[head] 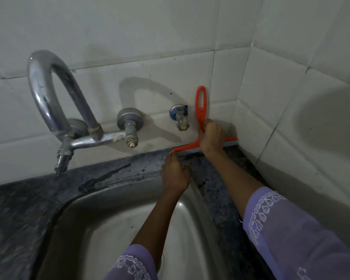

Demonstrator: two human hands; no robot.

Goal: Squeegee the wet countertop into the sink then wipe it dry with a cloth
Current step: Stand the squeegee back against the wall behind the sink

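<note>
The squeegee [200, 110] is orange plastic, with a looped handle that stands up against the tiled wall [150, 37] and a long crossbar carrying a grey-blue rubber blade. The blade lies on the bench [214, 178] at the back right corner, just where bench and wall meet.

The right hand [210, 136] is closed around the lower handle, near the crossbar. This is a good place to hold, I think, because pressure goes straight down to the blade. The left hand [175, 174] holds nothing; its fingers are loosely curled and it rests on the bench near the left end of the blade, at the rim of the sink [93, 203].

The tool looks light and stiff, only the rubber edge is soft and should bend a little. A wet plastic handle may slip, so a firm grip seems wise.

The bench is dark speckled stone, smooth, with a wet streak behind the sink. The sink is dull steel with rounded corners. The tap [49, 93] is curved chrome, somewhat tarnished.
</note>
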